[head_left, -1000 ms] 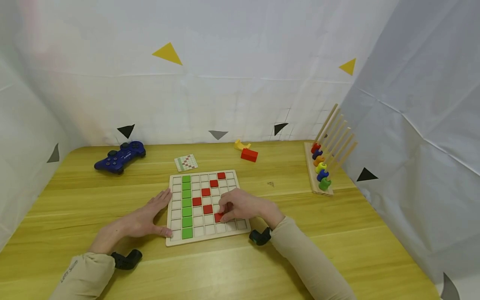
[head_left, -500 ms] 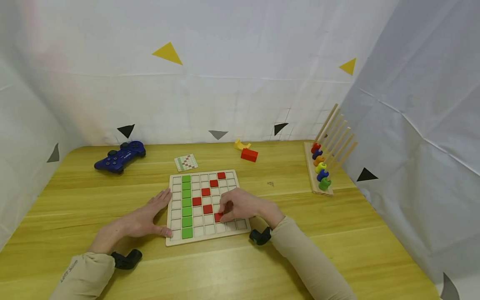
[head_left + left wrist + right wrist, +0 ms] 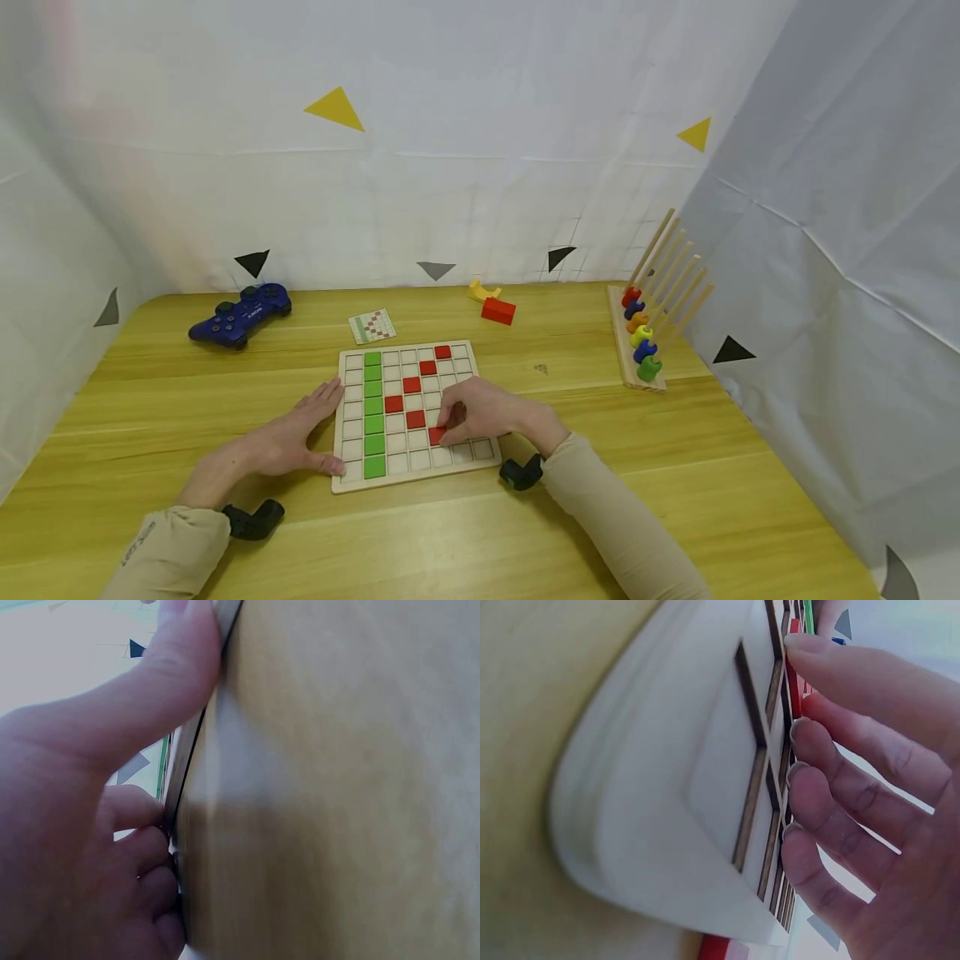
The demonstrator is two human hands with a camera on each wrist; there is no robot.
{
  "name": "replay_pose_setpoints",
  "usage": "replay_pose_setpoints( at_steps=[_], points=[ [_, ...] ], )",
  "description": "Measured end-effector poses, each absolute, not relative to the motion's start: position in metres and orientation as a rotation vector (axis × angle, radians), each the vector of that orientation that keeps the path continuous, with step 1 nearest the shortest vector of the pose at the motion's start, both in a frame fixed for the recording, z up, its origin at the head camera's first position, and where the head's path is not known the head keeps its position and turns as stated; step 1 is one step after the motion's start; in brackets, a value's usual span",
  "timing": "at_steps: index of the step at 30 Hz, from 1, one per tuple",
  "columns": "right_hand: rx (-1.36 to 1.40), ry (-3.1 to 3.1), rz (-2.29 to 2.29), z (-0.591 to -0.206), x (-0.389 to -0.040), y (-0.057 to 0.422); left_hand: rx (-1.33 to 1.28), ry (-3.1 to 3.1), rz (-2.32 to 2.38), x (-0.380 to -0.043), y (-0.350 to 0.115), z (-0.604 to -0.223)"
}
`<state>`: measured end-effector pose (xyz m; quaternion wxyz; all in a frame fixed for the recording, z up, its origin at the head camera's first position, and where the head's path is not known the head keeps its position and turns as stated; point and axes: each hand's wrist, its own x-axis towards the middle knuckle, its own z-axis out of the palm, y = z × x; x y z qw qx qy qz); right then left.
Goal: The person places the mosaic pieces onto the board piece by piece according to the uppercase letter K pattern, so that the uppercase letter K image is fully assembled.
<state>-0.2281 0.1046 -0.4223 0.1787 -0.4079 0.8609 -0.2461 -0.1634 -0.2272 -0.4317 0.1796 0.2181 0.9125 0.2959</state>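
Note:
A pale wooden grid board (image 3: 352,428) lies flat on the table, with a column of green tiles (image 3: 373,406) and red tiles (image 3: 412,385) set in diagonal lines. My left hand (image 3: 279,440) rests at the board's left side, its thumb on the near left corner and its fingers along the edge. Over the board's right part, my right hand (image 3: 489,408) pinches a red tile (image 3: 794,675) between thumb and index finger, low in the grid. Its other fingertips sit close to the board's surface in the right wrist view. The hand hides several cells behind it.
A small pattern card (image 3: 372,326) lies just beyond the board. At the back are a blue game controller (image 3: 242,315), a yellow curved piece (image 3: 483,290) and a red block (image 3: 498,311). A peg rack (image 3: 630,350) with coloured beads stands at the right.

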Motion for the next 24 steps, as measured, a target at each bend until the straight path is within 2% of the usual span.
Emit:
replay_pose_setpoints(
  at_steps=[12, 19, 24],
  points=[
    [-1.185, 2.425, -0.674, -0.408, -0.229, 0.113, 0.607, 2.575, 0.837, -0.162, -0.226, -0.431],
    [-1.074, 2.473, -0.709, -0.38, -0.243, 0.157, 0.599, 2.579, 0.837, -0.163, -0.226, -0.431],
    [-1.055, 2.499, -0.728, -0.387, -0.249, 0.19, 0.606, 2.584, 0.828, -0.162, -0.228, -0.431]
  ],
)
